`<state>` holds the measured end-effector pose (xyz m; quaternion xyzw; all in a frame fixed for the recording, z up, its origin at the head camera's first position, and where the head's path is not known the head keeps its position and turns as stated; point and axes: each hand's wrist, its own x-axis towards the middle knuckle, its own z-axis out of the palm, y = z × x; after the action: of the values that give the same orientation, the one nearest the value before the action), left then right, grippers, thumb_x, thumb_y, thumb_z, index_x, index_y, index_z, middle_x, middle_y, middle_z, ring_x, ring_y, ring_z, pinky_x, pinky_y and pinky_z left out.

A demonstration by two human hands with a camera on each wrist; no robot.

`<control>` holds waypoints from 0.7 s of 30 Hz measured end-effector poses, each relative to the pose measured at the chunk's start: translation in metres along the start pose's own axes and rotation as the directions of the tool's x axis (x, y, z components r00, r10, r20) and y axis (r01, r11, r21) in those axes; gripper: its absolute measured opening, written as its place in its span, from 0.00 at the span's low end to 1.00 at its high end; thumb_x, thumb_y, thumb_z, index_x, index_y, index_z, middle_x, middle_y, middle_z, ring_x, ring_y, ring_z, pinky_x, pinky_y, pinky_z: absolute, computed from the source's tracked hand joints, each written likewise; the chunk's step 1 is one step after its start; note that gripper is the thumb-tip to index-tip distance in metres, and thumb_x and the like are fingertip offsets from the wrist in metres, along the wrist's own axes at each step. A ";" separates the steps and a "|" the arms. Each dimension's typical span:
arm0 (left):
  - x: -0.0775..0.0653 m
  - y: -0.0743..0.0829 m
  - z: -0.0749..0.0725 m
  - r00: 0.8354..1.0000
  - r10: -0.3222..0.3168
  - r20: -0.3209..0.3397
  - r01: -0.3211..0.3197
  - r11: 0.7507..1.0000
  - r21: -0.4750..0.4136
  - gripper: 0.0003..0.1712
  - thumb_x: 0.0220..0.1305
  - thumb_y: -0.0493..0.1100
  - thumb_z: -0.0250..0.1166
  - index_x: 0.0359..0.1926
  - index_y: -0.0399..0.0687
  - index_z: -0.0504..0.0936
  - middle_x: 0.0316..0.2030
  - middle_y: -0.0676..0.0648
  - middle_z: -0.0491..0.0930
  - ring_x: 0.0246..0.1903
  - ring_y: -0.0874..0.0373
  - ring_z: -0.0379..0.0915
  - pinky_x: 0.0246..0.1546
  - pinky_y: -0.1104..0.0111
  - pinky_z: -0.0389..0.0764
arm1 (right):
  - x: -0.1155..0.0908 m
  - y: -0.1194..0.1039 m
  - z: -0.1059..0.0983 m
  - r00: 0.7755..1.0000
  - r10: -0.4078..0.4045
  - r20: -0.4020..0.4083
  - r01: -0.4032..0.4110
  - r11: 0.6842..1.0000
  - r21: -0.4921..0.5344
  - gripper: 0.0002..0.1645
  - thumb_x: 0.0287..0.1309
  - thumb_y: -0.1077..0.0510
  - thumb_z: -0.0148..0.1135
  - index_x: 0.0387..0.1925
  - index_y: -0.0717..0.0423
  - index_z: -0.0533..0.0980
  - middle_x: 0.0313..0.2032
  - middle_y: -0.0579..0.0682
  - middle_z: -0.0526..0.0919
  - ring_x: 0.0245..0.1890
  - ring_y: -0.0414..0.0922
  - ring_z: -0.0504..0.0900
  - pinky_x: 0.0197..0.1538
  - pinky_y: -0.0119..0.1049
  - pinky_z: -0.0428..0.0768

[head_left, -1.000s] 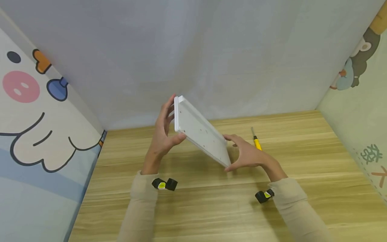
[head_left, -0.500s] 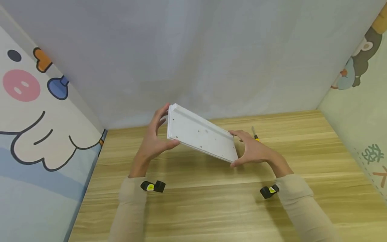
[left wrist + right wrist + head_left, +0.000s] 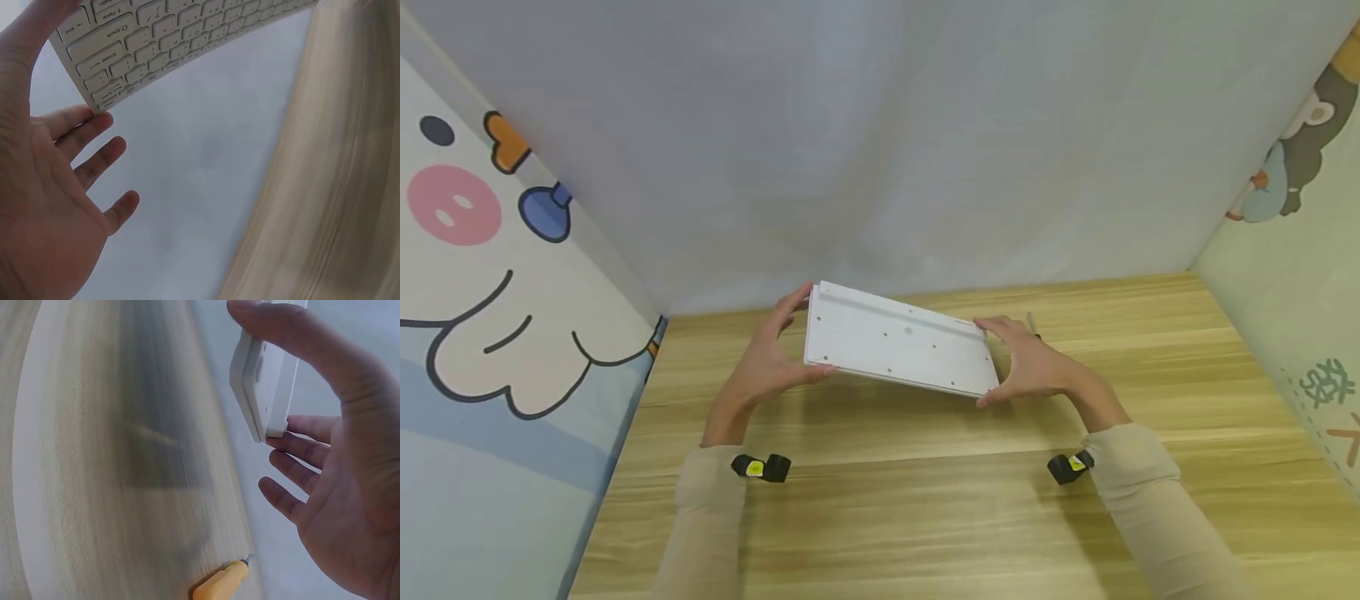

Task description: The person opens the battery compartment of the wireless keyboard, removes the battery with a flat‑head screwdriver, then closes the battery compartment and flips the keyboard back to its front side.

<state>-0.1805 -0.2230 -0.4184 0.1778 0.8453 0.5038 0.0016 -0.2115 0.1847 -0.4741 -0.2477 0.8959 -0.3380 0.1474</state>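
A white keyboard is held up above the table, its underside with several small screw holes facing the head camera. My left hand grips its left end between thumb and fingertips. At the other end my right hand pinches the edges the same way. In the left wrist view the keys of the keyboard show on the far side, and the left hand's lower fingers are spread off it. The right wrist view shows the keyboard's end between the thumb and fingers of the right hand.
A screwdriver with a yellow handle lies on the wooden table behind the right hand, mostly hidden in the head view. A grey wall stands behind the table, with cartoon-printed panels at the sides.
The keyboard has turned from a steep slant to nearly level, with its underside swung toward the head camera. My left hand went down and left; my right hand moved slightly right and up.
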 end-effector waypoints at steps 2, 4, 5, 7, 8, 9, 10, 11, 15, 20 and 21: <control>-0.001 -0.003 0.001 1.000 -0.024 0.005 0.024 1.000 0.018 0.68 0.40 0.40 0.85 0.80 0.62 0.55 0.75 0.49 0.64 0.75 0.48 0.57 0.79 0.40 0.54 | 0.000 0.001 0.000 1.000 -0.005 -0.006 0.005 1.000 -0.007 0.80 0.28 0.36 0.87 0.79 0.56 0.53 0.76 0.58 0.61 0.78 0.62 0.56 0.75 0.71 0.61; -0.002 -0.006 0.001 0.999 -0.052 0.012 0.051 0.998 0.029 0.69 0.39 0.42 0.86 0.80 0.64 0.55 0.75 0.50 0.64 0.76 0.49 0.57 0.79 0.40 0.54 | 0.000 0.001 0.000 1.000 -0.010 -0.011 0.010 1.000 -0.019 0.79 0.28 0.36 0.87 0.79 0.57 0.54 0.75 0.59 0.61 0.77 0.62 0.58 0.75 0.70 0.62; -0.002 -0.007 0.001 0.998 -0.061 0.017 0.060 0.998 0.036 0.70 0.39 0.42 0.86 0.80 0.65 0.55 0.76 0.50 0.64 0.76 0.49 0.57 0.78 0.40 0.55 | 0.000 0.002 0.000 1.000 -0.016 -0.014 0.015 1.000 -0.027 0.79 0.29 0.36 0.87 0.79 0.58 0.54 0.75 0.59 0.61 0.76 0.62 0.59 0.75 0.70 0.63; -0.004 -0.011 0.001 0.996 -0.081 0.030 0.080 0.995 0.053 0.71 0.39 0.43 0.86 0.80 0.63 0.54 0.76 0.49 0.63 0.76 0.48 0.56 0.79 0.41 0.54 | 0.000 0.001 0.000 0.999 -0.025 -0.020 0.024 0.999 -0.049 0.79 0.29 0.36 0.86 0.78 0.59 0.54 0.74 0.61 0.62 0.76 0.62 0.59 0.75 0.69 0.62; -0.004 -0.013 0.001 0.995 -0.090 0.039 0.087 0.994 0.061 0.71 0.39 0.44 0.86 0.81 0.63 0.53 0.77 0.49 0.62 0.77 0.46 0.56 0.79 0.40 0.54 | 0.001 0.001 0.000 0.999 -0.028 -0.024 0.026 0.998 -0.058 0.79 0.28 0.37 0.86 0.78 0.59 0.54 0.74 0.61 0.62 0.75 0.63 0.60 0.75 0.69 0.62; -0.005 -0.015 0.001 0.994 -0.102 0.048 0.098 0.993 0.068 0.71 0.39 0.45 0.86 0.81 0.64 0.52 0.77 0.49 0.61 0.77 0.46 0.55 0.79 0.40 0.53 | 0.001 0.001 0.000 0.999 -0.031 -0.027 0.029 0.997 -0.068 0.79 0.28 0.37 0.86 0.78 0.60 0.55 0.74 0.62 0.63 0.75 0.63 0.60 0.76 0.69 0.62; -0.006 -0.017 0.001 0.992 -0.113 0.055 0.108 0.991 0.081 0.72 0.39 0.46 0.87 0.81 0.64 0.51 0.78 0.48 0.60 0.77 0.45 0.54 0.79 0.40 0.53 | 0.001 0.001 0.001 0.999 -0.035 -0.030 0.032 0.996 -0.080 0.79 0.28 0.36 0.86 0.78 0.60 0.55 0.74 0.62 0.63 0.75 0.63 0.61 0.76 0.70 0.61; -0.007 -0.019 0.001 0.990 -0.128 0.062 0.122 0.988 0.090 0.72 0.39 0.46 0.87 0.81 0.65 0.51 0.79 0.48 0.59 0.78 0.44 0.53 0.79 0.40 0.53 | 0.002 0.001 0.001 0.999 -0.036 -0.032 0.033 0.995 -0.090 0.79 0.28 0.36 0.86 0.78 0.61 0.55 0.74 0.63 0.63 0.75 0.64 0.61 0.76 0.70 0.61; -0.011 -0.027 0.003 0.979 -0.187 0.084 0.175 0.977 0.125 0.74 0.39 0.47 0.87 0.81 0.69 0.49 0.79 0.46 0.57 0.79 0.41 0.50 0.79 0.37 0.51 | 0.004 0.001 0.004 0.999 -0.032 -0.033 0.027 0.992 -0.123 0.79 0.27 0.37 0.86 0.77 0.62 0.56 0.73 0.63 0.63 0.74 0.64 0.61 0.76 0.69 0.61; -0.015 -0.040 0.006 0.964 -0.241 0.113 0.222 0.962 0.158 0.74 0.40 0.49 0.87 0.81 0.67 0.47 0.80 0.44 0.54 0.80 0.39 0.45 0.77 0.32 0.51 | 0.007 0.002 0.008 0.999 -0.024 -0.036 0.017 0.985 -0.171 0.79 0.26 0.36 0.86 0.77 0.63 0.56 0.73 0.63 0.65 0.72 0.63 0.63 0.75 0.68 0.63; -0.015 -0.042 0.007 0.961 -0.250 0.117 0.229 0.959 0.166 0.75 0.40 0.50 0.87 0.82 0.66 0.47 0.81 0.44 0.53 0.81 0.39 0.45 0.77 0.32 0.52 | 0.008 0.002 0.010 0.999 -0.022 -0.034 0.015 0.983 -0.181 0.79 0.26 0.36 0.86 0.77 0.63 0.56 0.73 0.63 0.65 0.72 0.64 0.64 0.75 0.68 0.63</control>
<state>-0.1773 -0.2394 -0.4602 0.1077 0.8942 0.4210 0.1075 -0.2146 0.1765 -0.4830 -0.2622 0.9231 -0.2610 0.1051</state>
